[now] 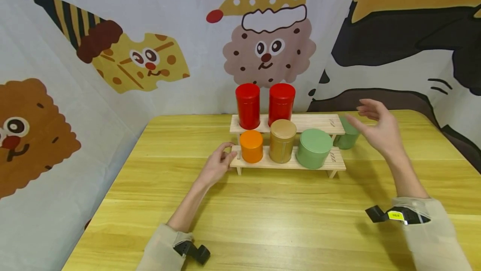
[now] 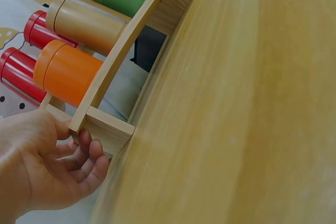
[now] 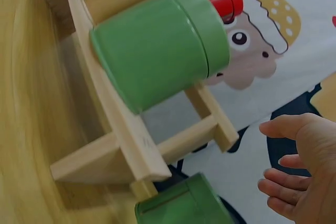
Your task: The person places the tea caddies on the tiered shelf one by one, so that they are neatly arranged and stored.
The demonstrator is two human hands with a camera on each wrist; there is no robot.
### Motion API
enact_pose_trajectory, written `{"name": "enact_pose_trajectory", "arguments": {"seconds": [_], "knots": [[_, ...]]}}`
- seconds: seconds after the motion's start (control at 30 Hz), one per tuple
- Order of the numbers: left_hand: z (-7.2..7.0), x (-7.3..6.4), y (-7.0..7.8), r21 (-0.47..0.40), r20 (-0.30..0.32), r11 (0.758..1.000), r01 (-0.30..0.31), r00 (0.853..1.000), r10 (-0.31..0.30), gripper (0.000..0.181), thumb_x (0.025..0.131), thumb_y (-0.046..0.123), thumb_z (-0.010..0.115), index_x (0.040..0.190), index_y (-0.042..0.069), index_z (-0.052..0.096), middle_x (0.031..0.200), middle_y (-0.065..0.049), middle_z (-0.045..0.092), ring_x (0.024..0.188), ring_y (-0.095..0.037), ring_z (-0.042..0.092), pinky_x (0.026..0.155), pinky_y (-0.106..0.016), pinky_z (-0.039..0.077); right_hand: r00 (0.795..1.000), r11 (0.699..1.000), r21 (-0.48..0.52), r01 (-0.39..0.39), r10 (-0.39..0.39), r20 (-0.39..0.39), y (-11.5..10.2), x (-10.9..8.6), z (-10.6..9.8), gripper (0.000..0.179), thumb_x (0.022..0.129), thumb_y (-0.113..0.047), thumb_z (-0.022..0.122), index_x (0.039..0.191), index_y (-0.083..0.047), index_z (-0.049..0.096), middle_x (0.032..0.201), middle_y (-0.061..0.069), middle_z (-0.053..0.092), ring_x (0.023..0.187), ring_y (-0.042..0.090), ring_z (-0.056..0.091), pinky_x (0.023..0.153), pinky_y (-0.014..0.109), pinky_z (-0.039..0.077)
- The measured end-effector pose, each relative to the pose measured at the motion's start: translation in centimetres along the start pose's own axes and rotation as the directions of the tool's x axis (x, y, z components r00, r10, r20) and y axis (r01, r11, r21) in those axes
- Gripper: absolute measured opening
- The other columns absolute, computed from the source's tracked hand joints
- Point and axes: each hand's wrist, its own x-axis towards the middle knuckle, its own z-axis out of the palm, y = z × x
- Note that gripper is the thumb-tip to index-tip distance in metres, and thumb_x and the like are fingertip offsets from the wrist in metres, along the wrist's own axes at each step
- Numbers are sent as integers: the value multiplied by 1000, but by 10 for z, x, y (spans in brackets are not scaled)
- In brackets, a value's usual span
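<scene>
A two-tier wooden rack (image 1: 319,163) stands on the table. At its lower left end my left hand (image 1: 217,164) pinches the board, thumb at the edge and fingers curled beneath, as the left wrist view (image 2: 52,166) shows. On the lower board sit an orange tin (image 1: 251,148), a gold tin (image 1: 281,143) and a green tin (image 1: 313,150). Two red tins, a left one (image 1: 248,108) and a right one (image 1: 282,102), occupy the upper board. My right hand (image 1: 379,129) hovers open and holds nothing, beside another green tin (image 1: 348,135) on the table by the rack's right end.
The wooden table (image 1: 263,221) has its back edge near a white cloth (image 1: 173,8) printed with cartoon food. More table surface extends in front of the rack and to both sides. Each wrist wears a small black camera.
</scene>
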Motion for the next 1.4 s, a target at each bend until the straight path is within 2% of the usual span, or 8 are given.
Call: {"name": "enact_pose_trajectory", "arguments": {"seconds": [0.23,0.5,0.67,0.83,0.93,1.03,1.2,1.4], "knots": [[0,0,0,6,2,1000,-7,1000,7,42,107,23,54,144,5,48,88,-12,60,75,-19,55,76,-36,57,999,1000,-8,-27,27,40,12,-1,-3,70,97,-36,69,150,0,41,132,27,53,127,47,45,107,62,34],[1,0,0,3,-1,1000,-11,1000,11,42,107,24,54,144,5,48,85,-11,59,73,-19,53,76,-39,57,993,998,-58,-28,35,115,25,0,-1,74,98,-36,68,152,2,36,137,33,49,128,54,43,102,68,36],[1,0,0,-11,-7,1000,-6,1000,6,44,107,24,54,145,3,48,84,-11,58,74,-21,54,78,-45,57,986,997,-77,-29,41,162,32,3,1,80,97,-37,69,153,4,32,141,37,44,129,56,40,102,71,33],[0,-12,24,-19,-5,1000,0,1000,0,42,107,15,52,144,-4,45,83,-13,57,74,-23,53,80,-51,56,979,995,-98,-29,48,197,38,5,4,82,96,-38,70,154,6,30,141,39,42,129,57,39,102,73,32],[-1,-21,39,-17,4,1000,-2,1000,2,40,107,11,51,142,-7,46,83,-14,57,73,-23,52,81,-52,56,976,994,-105,-13,35,216,42,5,6,80,96,-31,71,153,8,30,140,40,42,128,58,40,99,72,35],[-1,-17,33,-18,12,1000,9,1000,-9,41,107,11,51,143,-7,45,83,-15,57,73,-24,52,83,-54,55,974,995,-98,7,16,227,46,5,9,78,95,-22,72,151,10,30,138,42,43,126,58,42,95,68,39],[2,-3,9,-22,1,1000,8,1000,-8,43,108,15,51,146,-4,43,82,-13,57,73,-25,52,81,-53,55,970,995,-99,13,11,241,49,5,13,82,92,-19,75,151,12,27,138,42,43,121,55,45,90,57,42],[1,0,-1,-19,-5,1000,-10,1000,9,44,107,23,54,145,3,47,83,-11,58,74,-23,55,78,-45,57,963,995,-103,-5,33,268,52,6,16,94,91,-28,78,154,12,19,141,41,37,121,55,43,97,66,40]]}}
